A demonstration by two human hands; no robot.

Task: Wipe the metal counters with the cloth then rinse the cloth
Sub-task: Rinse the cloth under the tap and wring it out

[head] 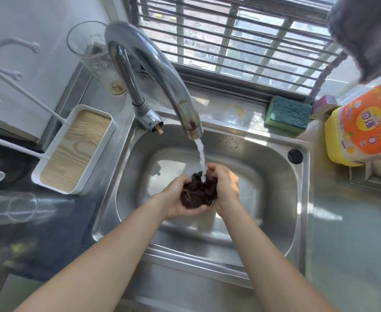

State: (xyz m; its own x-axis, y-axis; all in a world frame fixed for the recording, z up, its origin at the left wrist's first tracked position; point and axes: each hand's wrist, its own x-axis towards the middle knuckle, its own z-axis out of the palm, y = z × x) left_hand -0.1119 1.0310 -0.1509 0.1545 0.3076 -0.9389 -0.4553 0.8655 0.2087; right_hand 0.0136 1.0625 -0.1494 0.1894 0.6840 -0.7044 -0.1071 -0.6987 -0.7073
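Observation:
A dark brown cloth (199, 192), wet and bunched into a ball, sits between both hands over the steel sink (281, 176). My left hand (176, 200) cups it from below and the left. My right hand (226, 188) presses it from the right. A curved metal tap (162, 70) pours a stream of water (201, 158) straight onto the top of the cloth. The metal counter (347, 233) runs along the sink's right side.
A green sponge (287, 114) lies on the ledge behind the sink. A yellow and orange detergent bottle (362, 124) stands at right. A white tray with a wood-grain base (75, 149) and a tall clear glass (95, 57) stand at left. A barred window is behind.

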